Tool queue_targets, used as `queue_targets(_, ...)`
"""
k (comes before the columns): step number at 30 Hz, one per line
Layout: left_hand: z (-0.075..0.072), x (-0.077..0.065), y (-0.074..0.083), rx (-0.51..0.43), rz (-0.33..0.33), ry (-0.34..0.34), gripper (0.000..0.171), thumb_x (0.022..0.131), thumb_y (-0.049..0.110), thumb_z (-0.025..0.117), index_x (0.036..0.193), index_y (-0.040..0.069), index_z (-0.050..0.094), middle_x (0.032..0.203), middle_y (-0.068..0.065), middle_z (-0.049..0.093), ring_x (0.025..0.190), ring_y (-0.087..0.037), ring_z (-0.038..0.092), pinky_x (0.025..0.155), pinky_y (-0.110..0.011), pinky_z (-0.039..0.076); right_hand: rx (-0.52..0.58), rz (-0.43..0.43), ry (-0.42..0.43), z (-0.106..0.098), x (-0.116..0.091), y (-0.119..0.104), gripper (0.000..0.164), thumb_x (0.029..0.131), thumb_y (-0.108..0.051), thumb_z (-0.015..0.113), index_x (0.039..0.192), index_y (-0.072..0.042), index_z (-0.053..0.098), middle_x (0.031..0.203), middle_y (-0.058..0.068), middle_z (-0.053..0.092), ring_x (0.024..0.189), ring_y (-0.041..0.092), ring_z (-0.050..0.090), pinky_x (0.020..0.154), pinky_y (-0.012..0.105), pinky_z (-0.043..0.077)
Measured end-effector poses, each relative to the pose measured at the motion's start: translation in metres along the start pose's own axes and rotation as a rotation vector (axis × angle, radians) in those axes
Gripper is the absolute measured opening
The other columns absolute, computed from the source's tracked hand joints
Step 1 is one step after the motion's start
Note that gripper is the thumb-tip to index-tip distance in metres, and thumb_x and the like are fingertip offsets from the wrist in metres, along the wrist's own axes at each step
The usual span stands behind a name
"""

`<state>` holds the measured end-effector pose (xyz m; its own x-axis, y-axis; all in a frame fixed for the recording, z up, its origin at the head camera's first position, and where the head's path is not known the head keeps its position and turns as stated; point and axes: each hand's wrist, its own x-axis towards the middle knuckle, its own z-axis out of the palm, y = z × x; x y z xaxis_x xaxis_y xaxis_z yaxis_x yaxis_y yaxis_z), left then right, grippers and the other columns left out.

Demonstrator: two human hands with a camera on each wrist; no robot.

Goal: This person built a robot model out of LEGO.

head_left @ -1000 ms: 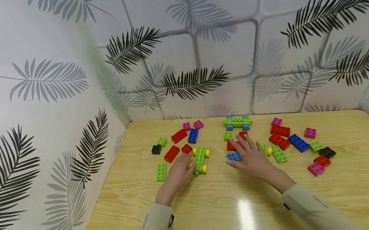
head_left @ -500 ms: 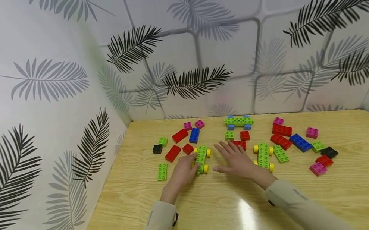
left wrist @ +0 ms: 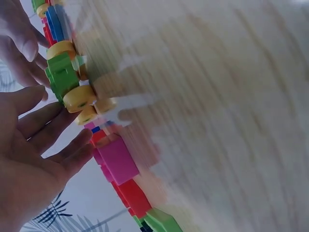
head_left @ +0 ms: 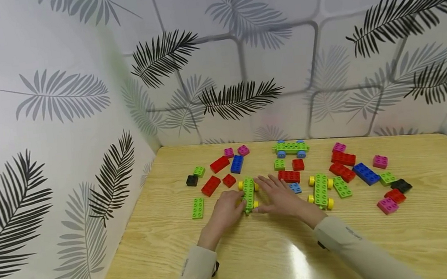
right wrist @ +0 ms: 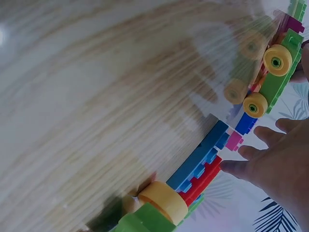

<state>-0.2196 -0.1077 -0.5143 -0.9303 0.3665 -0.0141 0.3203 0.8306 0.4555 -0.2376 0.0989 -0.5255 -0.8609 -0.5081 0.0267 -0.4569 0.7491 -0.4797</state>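
A green toy car base (head_left: 248,191) with yellow wheels stands on the table between the two hands. My left hand (head_left: 225,209) lies along its left side; in the left wrist view its fingers (left wrist: 48,123) reach toward the wheels, relaxed, and a light touch is possible but contact is not certain. My right hand (head_left: 282,200) has come up on the other side, fingers extended near the right wheels. In the right wrist view, its fingers (right wrist: 256,151) are spread beside a blue brick (right wrist: 200,154). Neither hand grips anything visibly.
A second yellow-wheeled base (head_left: 320,189) stands to the right, and a blue-wheeled one (head_left: 291,148) at the back. Loose bricks lie around, including a red brick (head_left: 289,176), a green brick (head_left: 198,208) and a pink brick (head_left: 387,205). The patterned wall (head_left: 262,121) rises behind the table.
My right hand has moved left, from over the second yellow-wheeled base to beside the one at my left hand. The left hand stays by that base, nearly unmoved.
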Motion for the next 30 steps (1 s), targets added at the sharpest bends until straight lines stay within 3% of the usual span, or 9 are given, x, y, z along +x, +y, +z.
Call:
queue_targets(8, -0.002, -0.009, 0.012, -0.003, 0.034, -0.047, 0.037, 0.1, 0.023, 0.053, 0.132, 0.005, 0.058, 0.13, -0.008, 0.059, 0.127, -0.025, 0.047, 0.106, -0.041, 0.038, 0.005, -0.006, -0.041, -0.001, -0.002, 0.002, 0.099, 0.079, -0.056, 0.072, 0.153, -0.011, 0.024, 0.156, 0.013, 0.026, 0.143, 0.042, 0.015, 0.11, 0.064, 0.012)
queue_targets(23, 0.003, -0.017, 0.021, 0.012, 0.052, -0.066, 0.035, 0.1, 0.024, 0.053, 0.132, 0.009, 0.059, 0.127, -0.003, 0.061, 0.125, -0.021, 0.047, 0.104, -0.038, 0.039, 0.038, -0.057, -0.075, -0.008, -0.013, 0.003, 0.099, 0.077, -0.053, 0.075, 0.151, -0.008, 0.028, 0.154, 0.014, 0.03, 0.143, 0.042, 0.016, 0.111, 0.062, 0.012)
queue_targets(30, 0.004, -0.021, 0.026, 0.029, 0.069, -0.073, 0.035, 0.1, 0.024, 0.054, 0.13, 0.009, 0.06, 0.126, -0.003, 0.062, 0.123, -0.021, 0.048, 0.103, -0.037, 0.04, 0.039, -0.04, -0.101, -0.008, -0.017, 0.006, 0.099, 0.075, -0.055, 0.076, 0.151, -0.008, 0.031, 0.153, 0.013, 0.033, 0.142, 0.042, 0.018, 0.111, 0.062, 0.016)
